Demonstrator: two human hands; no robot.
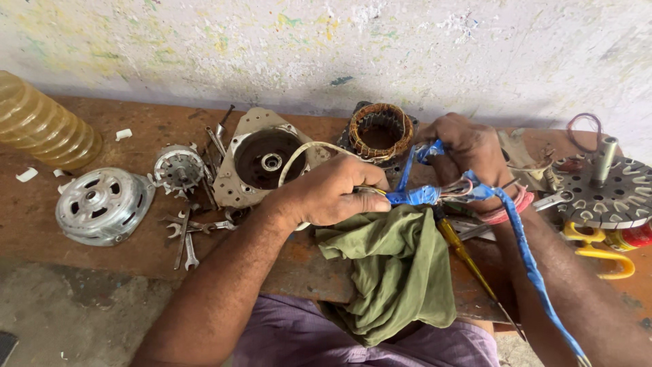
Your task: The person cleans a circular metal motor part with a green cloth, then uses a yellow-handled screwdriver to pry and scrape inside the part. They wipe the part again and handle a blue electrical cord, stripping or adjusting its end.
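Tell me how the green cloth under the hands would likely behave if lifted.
The green cloth is probably floppy: it drapes in soft folds over the bench edge. It looks light, so it would likely sag from whatever point is gripped. Rolling seems unlikely; sliding off the edge seems possible.

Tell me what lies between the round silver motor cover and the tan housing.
In the head view, a small finned rotor sits between the silver cover and the housing, with spanners below it.

wall [380, 47]: whitewashed, paint-flecked, stained | desk [61, 224]: worn reddish-brown wood, scuffed | floor [75, 319]: grey concrete | light: soft daylight
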